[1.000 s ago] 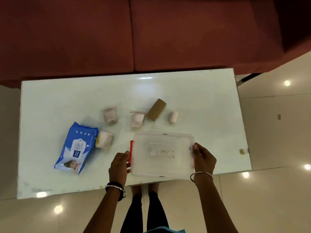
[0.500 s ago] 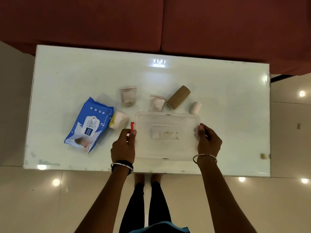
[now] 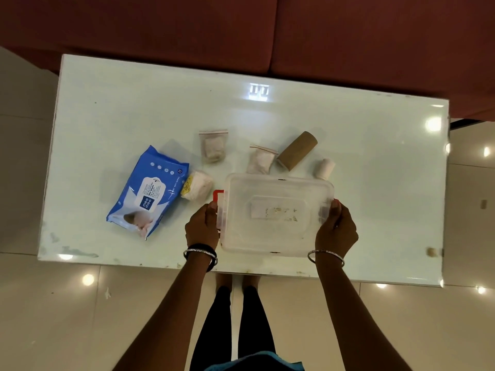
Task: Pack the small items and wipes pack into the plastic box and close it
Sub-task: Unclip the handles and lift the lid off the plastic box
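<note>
A clear plastic box [image 3: 276,212] with its lid on and red side clips sits near the front edge of the pale glass table [image 3: 107,116]. My left hand [image 3: 202,227] grips its left end at the red clip, and my right hand [image 3: 336,230] grips its right end. A blue wipes pack [image 3: 147,191] lies to the left. Beside it rests a white bundle with a yellow label [image 3: 197,185]. Behind the box lie two small zip bags [image 3: 213,145] [image 3: 261,159], a brown cardboard tube [image 3: 296,150] and a small white roll [image 3: 324,168].
A dark red sofa [image 3: 241,30] runs along the table's far side. A small brown scrap [image 3: 431,252] lies at the table's front right corner. Glossy floor tiles surround the table, and my legs stand below its front edge.
The camera view has shifted, so the table appears lower and more centred. Both hands have stayed on the box ends, the left one closing in on the red clip.
</note>
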A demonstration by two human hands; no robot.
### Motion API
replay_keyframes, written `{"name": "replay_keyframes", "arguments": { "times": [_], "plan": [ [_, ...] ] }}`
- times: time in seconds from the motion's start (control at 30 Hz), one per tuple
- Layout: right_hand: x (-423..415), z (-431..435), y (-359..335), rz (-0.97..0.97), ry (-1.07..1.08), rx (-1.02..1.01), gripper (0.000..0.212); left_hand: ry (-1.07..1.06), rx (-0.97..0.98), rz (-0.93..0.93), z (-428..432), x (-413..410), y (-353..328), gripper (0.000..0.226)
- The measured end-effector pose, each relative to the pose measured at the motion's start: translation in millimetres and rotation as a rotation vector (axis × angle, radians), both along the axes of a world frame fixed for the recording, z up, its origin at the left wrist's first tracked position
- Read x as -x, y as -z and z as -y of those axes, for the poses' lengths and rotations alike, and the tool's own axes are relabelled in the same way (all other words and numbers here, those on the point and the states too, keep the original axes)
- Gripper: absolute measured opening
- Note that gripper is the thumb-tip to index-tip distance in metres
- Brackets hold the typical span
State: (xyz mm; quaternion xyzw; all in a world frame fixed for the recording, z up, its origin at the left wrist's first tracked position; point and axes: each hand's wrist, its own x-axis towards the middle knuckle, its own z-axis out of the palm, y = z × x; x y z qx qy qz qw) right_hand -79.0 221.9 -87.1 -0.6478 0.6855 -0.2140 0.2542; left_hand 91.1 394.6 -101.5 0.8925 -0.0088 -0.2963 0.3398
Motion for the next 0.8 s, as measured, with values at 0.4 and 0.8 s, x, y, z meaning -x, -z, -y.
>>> {"name": "replay_keyframes", "arguments": {
  "times": [0.4,0.8],
  "plan": [
    [12.6,25.4,6.4,-0.022,-0.038,-0.204,0.032,-0.039,0.181,-0.314,-3.5,-9.7,10.9,0.025],
    [15.6,51.8,-0.6,0.294,0.275,-0.773,0.021,-0.036,0.223,-0.458,-9.1,-19.0,17.1,0.032]
  ]
}}
